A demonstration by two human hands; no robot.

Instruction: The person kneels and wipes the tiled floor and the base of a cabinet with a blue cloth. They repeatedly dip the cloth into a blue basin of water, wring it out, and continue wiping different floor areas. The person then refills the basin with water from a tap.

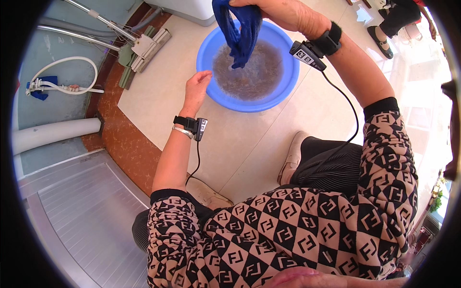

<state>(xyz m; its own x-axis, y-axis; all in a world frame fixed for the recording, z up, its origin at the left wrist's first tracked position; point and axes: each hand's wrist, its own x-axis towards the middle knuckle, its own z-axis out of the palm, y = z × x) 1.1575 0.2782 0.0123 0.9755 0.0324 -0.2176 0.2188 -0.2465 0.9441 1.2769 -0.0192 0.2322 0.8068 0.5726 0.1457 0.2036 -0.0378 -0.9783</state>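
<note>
A wet, dark blue cloth [240, 36] hangs from my right hand [284, 16], which is shut on its upper part. The cloth droops over a round blue plastic basin [248, 105] on the floor. Murky, brownish-grey water [259, 75] with some foam lies in the basin. Beside the basin's left rim is my left hand [197, 88], its fingertips drawn together and no object visible in it. Its fingers lie partly turned from view, so their exact spacing is hard to make out.
Flat mops [144, 50] lean at the left wall near a white hose [95, 72] and a thick white pipe [57, 134]. A metal door panel [93, 216] stands lower left. Another person's shoe [381, 42] shows upper right. Cables [351, 97] hang from my wrist devices.
</note>
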